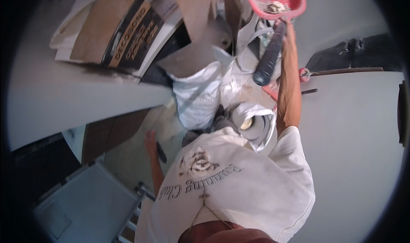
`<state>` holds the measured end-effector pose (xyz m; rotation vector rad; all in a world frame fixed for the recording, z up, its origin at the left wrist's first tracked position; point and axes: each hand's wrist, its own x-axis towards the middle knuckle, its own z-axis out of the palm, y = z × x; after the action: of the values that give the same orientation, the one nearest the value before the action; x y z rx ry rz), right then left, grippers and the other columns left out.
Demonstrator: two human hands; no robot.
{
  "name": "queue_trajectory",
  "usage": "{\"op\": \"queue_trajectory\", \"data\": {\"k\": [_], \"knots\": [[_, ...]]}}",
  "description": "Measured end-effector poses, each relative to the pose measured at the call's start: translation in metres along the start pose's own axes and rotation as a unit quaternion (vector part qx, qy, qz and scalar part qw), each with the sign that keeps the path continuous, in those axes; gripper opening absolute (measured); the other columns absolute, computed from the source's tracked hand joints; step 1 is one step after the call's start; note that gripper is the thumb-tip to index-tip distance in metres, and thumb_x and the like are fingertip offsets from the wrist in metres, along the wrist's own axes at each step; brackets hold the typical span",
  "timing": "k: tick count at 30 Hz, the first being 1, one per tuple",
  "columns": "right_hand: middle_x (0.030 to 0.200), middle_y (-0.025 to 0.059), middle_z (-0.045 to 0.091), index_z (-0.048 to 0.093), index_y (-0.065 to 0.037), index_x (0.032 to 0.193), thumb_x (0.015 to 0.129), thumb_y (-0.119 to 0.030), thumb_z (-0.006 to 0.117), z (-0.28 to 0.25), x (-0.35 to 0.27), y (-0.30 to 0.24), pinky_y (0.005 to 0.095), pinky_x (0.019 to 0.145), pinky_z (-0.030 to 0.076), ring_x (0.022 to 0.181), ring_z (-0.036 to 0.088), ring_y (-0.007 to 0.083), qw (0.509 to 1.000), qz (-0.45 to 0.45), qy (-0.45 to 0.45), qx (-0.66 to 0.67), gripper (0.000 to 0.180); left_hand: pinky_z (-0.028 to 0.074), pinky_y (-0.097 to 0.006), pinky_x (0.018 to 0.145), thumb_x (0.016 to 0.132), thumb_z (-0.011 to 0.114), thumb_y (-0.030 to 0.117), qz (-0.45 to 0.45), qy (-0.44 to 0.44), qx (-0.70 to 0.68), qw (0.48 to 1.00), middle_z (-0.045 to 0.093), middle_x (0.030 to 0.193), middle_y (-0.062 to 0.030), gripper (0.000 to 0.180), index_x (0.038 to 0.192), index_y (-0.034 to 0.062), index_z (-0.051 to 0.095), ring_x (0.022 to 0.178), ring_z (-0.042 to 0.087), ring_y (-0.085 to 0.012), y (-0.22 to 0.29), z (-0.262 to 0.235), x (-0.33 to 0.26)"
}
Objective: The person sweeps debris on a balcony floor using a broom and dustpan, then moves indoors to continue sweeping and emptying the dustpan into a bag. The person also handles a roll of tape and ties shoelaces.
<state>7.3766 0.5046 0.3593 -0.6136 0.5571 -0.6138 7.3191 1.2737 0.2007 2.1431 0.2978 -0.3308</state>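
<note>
My right arm reaches far forward at the upper right. My right hand [288,27] is closed at the rim end of a pink, shallow scoop-like tray [294,9], where a thick black handle [270,57] meets it. A pale, crumbly lump [275,7] lies in the tray. Low on the left, my left hand [150,137] hangs by my side. A slim dark object [161,152] shows next to its wrist; whether the hand holds it, I cannot tell. Small and blurred, those fingers do not show clearly.
In front of me stand a white sack [196,93], open at the top, and a grey bucket [258,130] lined with white plastic. Brown paper bags [104,27] rest on a ledge at the upper left. A grey folding step [92,204] is at the lower left. A pale wall [354,157] rises on the right.
</note>
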Motion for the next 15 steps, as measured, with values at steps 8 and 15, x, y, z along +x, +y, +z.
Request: {"op": "queue_trajectory", "data": {"k": [8, 15], "knots": [[0.073, 0.0031, 0.042, 0.044, 0.002, 0.107, 0.092, -0.01, 0.05, -0.093, -0.097, 0.016, 0.0222, 0.058, 0.046, 0.06, 0.043, 0.0113, 0.989, 0.083, -0.059, 0.11, 0.02, 0.047, -0.027, 0.08, 0.095, 0.062, 0.024, 0.065, -0.224, -0.159, 0.959, 0.067, 0.096, -0.0083, 0.033, 0.115, -0.0028, 0.058, 0.086, 0.064, -0.0147, 0.06, 0.135, 0.071], [0.086, 0.0088, 0.048, 0.042, 0.006, 0.109, 0.095, -0.009, 0.051, -0.135, -0.203, 0.016, 0.0198, 0.053, 0.051, 0.061, 0.049, 0.0092, 0.975, 0.133, 0.012, 0.177, 0.022, 0.045, -0.029, 0.06, 0.087, 0.05, 0.07, -0.227, -0.257, -0.084, 0.936, 0.071, 0.09, -0.0154, 0.078, 0.109, -0.0042, 0.062, 0.064, 0.058, -0.0151, 0.081, 0.304, 0.182]]}}
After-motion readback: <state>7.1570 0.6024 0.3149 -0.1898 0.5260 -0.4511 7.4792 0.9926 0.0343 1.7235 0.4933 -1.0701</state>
